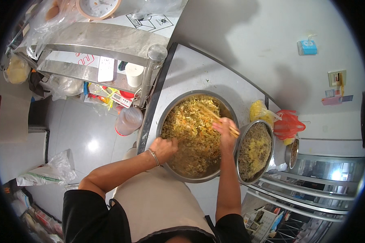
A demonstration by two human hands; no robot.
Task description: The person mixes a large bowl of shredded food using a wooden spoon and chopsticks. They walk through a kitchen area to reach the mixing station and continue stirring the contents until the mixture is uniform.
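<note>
A large steel bowl [162, 124] sits before me on the counter. It holds a chopped filling [194, 121] with pale shreds and orange bits, browner toward my side. My right hand [225, 129] grips a pair of long wooden chopsticks [210, 111] above the right part of the bowl; their tips reach into the filling. At the bowl's near left rim, my left hand [165, 149] is closed around a thin brown stick [181, 139], which looks like chopsticks; most of it is hidden by the hand and filling.
A second steel bowl [239, 152] with brownish shreds and yellow bits stands close on the right. Behind it are a yellow-filled plastic bag [258, 111] and a red bag [289, 124]. A metal rack [100, 50] borders the white counter [188, 73] on the left, holding a phone [106, 69].
</note>
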